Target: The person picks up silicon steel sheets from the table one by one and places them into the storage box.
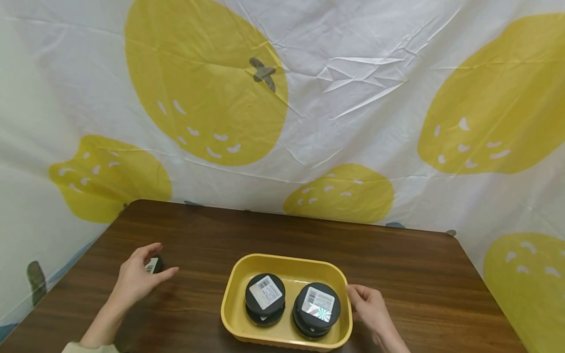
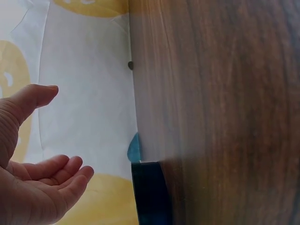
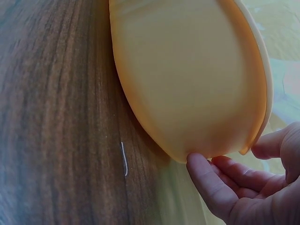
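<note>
A yellow plastic tray (image 1: 287, 260) stands near the table's front. Inside it, black round discs with white labels sit in two stacks, a left stack (image 1: 265, 296) and a right stack (image 1: 316, 310). My right hand (image 1: 371, 311) is at the tray's right end; in the right wrist view its thumb touches the rim and its curled fingers rest against the outer wall. To the left, my left hand (image 1: 137, 274) is spread, thumb apart from fingers, around a black labelled disc (image 1: 160, 264) that it partly hides. A gap separates hand and dark disc (image 2: 152, 193) in the left wrist view.
The dark wood table (image 1: 198, 230) runs back to a white cloth (image 1: 309, 122) printed with yellow fruit, which hangs behind and to the sides. A small pale curved mark (image 3: 124, 159) shows on the wood in the right wrist view.
</note>
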`<control>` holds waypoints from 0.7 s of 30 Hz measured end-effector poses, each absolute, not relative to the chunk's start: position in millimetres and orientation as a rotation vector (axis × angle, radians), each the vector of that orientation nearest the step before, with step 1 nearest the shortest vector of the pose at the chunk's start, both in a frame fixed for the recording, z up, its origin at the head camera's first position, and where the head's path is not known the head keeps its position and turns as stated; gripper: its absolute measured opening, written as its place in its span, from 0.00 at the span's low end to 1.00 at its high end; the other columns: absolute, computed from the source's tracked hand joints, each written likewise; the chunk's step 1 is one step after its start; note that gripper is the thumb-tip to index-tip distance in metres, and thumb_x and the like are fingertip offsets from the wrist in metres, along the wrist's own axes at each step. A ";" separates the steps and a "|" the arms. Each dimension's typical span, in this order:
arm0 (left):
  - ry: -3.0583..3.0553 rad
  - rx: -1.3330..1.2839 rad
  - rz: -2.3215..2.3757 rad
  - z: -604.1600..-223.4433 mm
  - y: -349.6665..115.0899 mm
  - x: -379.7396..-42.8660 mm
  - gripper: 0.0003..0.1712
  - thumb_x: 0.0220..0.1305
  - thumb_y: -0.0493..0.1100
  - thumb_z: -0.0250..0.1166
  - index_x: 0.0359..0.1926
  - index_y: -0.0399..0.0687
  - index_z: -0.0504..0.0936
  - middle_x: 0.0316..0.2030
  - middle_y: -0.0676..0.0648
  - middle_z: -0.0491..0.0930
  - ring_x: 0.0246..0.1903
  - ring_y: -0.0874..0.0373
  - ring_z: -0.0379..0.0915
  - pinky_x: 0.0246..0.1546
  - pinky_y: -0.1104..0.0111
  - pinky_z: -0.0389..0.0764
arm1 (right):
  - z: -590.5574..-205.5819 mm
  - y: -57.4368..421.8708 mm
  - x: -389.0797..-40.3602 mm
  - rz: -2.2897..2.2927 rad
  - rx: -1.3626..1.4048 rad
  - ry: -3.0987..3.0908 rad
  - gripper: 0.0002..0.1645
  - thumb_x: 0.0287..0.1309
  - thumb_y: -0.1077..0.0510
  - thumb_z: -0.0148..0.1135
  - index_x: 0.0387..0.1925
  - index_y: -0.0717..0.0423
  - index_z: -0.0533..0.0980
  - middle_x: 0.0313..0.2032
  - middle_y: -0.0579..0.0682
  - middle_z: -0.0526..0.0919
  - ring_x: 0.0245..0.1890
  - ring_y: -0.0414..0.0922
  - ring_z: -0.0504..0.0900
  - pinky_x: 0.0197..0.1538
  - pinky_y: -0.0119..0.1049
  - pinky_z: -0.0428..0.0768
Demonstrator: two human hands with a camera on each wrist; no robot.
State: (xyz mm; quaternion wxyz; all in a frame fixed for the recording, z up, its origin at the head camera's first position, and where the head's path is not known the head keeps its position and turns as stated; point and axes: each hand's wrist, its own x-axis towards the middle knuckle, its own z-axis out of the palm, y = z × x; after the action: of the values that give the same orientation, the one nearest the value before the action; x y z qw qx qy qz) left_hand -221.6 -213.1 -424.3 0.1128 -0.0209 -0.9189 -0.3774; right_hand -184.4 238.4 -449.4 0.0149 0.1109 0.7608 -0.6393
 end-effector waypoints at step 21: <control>-2.768 0.113 -1.005 -438.4 -229.4 -229.5 0.42 0.50 0.43 0.71 0.57 0.19 0.64 0.53 0.21 0.66 0.52 0.28 0.62 0.51 0.42 0.65 | -450.3 239.3 -185.8 -1.991 0.323 2.363 0.19 0.65 0.62 0.50 0.46 0.78 0.74 0.30 0.56 0.81 0.28 0.45 0.80 0.31 0.40 0.83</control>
State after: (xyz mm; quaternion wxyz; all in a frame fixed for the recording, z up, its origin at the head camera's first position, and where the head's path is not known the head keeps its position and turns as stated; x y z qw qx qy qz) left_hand -229.5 -229.4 -438.4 0.0973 0.0381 -0.9348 -0.3394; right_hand -185.8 239.3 -450.3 0.0176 0.1039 0.7605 -0.6407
